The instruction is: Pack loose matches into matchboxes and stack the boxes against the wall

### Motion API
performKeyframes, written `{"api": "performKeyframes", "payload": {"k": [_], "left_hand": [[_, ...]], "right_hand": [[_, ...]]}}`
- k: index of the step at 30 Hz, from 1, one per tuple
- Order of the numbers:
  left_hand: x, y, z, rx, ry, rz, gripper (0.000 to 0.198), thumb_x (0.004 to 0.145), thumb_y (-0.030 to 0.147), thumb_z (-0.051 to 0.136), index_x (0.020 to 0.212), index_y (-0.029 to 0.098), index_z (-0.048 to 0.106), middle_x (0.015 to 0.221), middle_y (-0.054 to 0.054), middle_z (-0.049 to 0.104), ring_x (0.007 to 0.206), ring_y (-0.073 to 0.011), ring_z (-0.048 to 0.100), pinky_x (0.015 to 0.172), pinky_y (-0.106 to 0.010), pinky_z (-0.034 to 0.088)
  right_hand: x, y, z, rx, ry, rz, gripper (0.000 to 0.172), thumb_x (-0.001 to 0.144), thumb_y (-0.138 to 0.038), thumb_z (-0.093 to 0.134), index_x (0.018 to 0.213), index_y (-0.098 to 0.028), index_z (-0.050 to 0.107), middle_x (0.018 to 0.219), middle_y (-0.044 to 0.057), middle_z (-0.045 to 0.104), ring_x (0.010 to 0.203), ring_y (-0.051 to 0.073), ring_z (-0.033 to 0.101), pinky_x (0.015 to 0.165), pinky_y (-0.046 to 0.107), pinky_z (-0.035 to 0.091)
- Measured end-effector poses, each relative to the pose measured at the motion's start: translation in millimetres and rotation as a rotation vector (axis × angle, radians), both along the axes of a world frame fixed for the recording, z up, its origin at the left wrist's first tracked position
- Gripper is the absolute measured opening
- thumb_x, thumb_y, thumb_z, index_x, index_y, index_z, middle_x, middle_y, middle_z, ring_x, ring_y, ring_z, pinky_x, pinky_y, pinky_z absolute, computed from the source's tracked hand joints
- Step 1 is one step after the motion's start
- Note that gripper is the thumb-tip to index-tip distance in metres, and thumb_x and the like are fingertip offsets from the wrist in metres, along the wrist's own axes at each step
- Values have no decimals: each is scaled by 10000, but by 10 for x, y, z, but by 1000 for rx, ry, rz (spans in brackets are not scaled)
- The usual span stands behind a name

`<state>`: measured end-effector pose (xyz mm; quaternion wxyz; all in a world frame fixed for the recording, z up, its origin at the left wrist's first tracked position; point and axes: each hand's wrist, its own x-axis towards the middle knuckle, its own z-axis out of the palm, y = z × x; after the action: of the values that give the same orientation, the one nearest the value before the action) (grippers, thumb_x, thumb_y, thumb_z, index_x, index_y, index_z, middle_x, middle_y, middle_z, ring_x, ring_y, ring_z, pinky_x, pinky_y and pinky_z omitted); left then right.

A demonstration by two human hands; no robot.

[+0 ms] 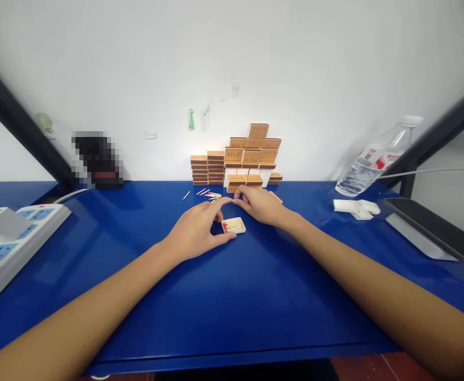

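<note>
Looking on from beside the blue table point(232, 296), I see the open match tray point(234, 226) lying flat in front of the person, its red match heads turned leftward. The left hand point(197, 231) brackets the tray narrowly, thumb along its near edge and index finger arched over its far side, apparently to stop it sliding. The right hand point(260, 205) sits just behind the tray, fingertips curled toward the left index; I cannot tell whether they pinch anything. Loose matches point(209, 194) lie scattered just beyond the tray, and farther behind it matchboxes point(243, 159) are stacked against the wall, probably to keep them out of the way. Their faces carry reddish print too small to read. Well right of the tray leans a water bottle point(375, 159), its red-and-white label illegible; far left lies a power strip point(7, 238).
</note>
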<state>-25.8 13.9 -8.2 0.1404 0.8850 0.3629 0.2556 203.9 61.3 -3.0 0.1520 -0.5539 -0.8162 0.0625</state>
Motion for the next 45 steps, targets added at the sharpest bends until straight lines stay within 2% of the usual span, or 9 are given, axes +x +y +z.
{"api": "performKeyframes", "payload": {"k": [7, 11, 15, 19, 29, 38, 45], "left_hand": [[-55, 66, 40, 57, 39, 139, 671, 883, 381, 801, 1458, 259, 477, 1020, 0, 738, 977, -247, 698, 950, -434, 526], [-38, 64, 15, 33, 42, 121, 693, 865, 363, 821, 1456, 252, 476, 1016, -12, 742, 975, -252, 705, 918, -418, 536], [-26, 58, -5, 20, 9, 60, 732, 861, 378, 828, 1477, 242, 456, 1039, -27, 737, 963, -244, 708, 880, -395, 552], [-30, 59, -11, 16, -4, 21, 734, 865, 409, 824, 1480, 243, 458, 1036, -27, 728, 946, -234, 704, 871, -391, 558], [-13, 41, -15, -10, -21, -27, 720, 867, 389, 817, 1479, 244, 467, 1050, -29, 727, 963, -229, 703, 892, -394, 565], [-22, 44, -17, 1, -16, -58, 695, 869, 403, 811, 1466, 262, 485, 1048, -28, 724, 955, -232, 700, 879, -399, 565], [-18, 37, -3, 0, -12, -65, 700, 865, 388, 819, 1467, 258, 486, 1039, -24, 722, 966, -235, 695, 881, -403, 563]], "right_hand": [[73, -60, 77, -60, -22, 5, 140, 1067, -256, 531, 1087, -166, 636, 1035, 109, 752, 883, 212, 661, 717, 286, 385], [129, -277, 227, -41, 59, 131, 152, 1071, -296, 533, 1073, -172, 621, 904, 57, 719, 738, 170, 598, 668, 279, 353], [42, -478, 315, -56, -87, 197, 128, 1064, -276, 556, 1018, -186, 635, 795, 15, 683, 686, 154, 560, 660, 288, 304], [-30, -527, 299, -45, -164, 198, 116, 1062, -245, 552, 1019, -188, 643, 783, 15, 683, 710, 159, 565, 665, 295, 284], [-28, -541, 265, -108, 27, 287, 109, 1042, -237, 582, 972, -185, 646, 730, -19, 614, 642, 124, 489, 643, 273, 281], [-1, -534, 224, -110, 77, 299, 74, 993, -218, 634, 952, -179, 683, 668, -49, 556, 599, 102, 445, 630, 272, 256], [-8, -549, 240, -90, 38, 314, 155, 987, -206, 607, 886, -172, 720, 647, -28, 563, 583, 103, 435, 627, 288, 260]]}}
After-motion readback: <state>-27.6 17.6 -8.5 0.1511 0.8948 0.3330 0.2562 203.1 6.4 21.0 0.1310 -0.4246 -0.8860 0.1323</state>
